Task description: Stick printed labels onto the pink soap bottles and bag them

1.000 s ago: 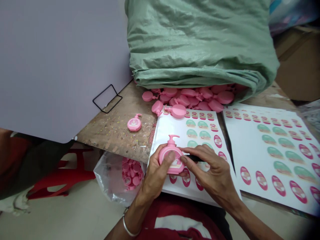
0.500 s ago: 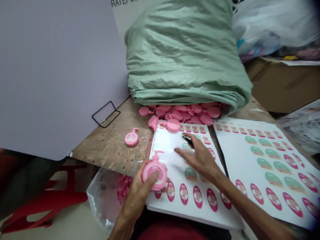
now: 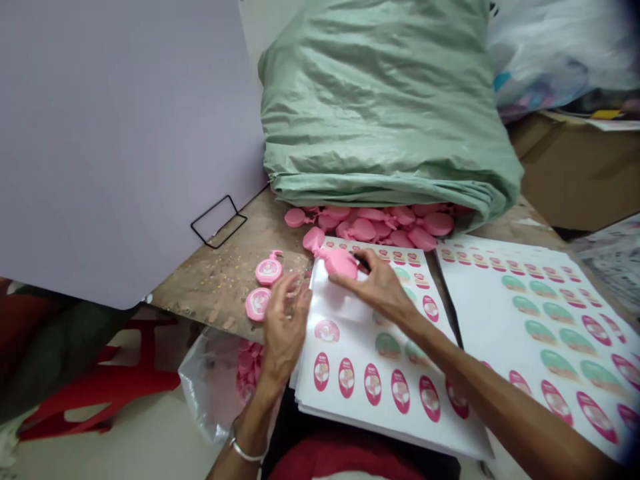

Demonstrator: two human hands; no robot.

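My right hand (image 3: pixel 383 283) is closed on a pink bottle (image 3: pixel 341 264) over the upper part of a sticker sheet (image 3: pixel 350 300), with a small dark tool between its fingers too. Beside a labelled pink bottle (image 3: pixel 258 304) on the wooden table, my left hand (image 3: pixel 286 327) has its fingers apart and partly bent; nothing shows in its grasp. A second labelled bottle (image 3: pixel 269 270) lies just behind that one. Several unlabelled pink bottles (image 3: pixel 363 229) spill from under a green sack (image 3: pixel 390 113). One round pink sticker (image 3: pixel 327 331) shows near the sheet's left edge.
Another sticker sheet stack (image 3: pixel 480 300) lies at the right. A black wire stand (image 3: pixel 219 222) is at the left, by a large pale panel (image 3: pixel 125 133). Below the table edge are a clear bag (image 3: pixel 210 380) with pink bottles and a red stool (image 3: pixel 110 393).
The labelled bottle from my left hand now lies on the table beside the other one, and that hand has let go. My right hand has moved up-left and taken hold of an unlabelled bottle.
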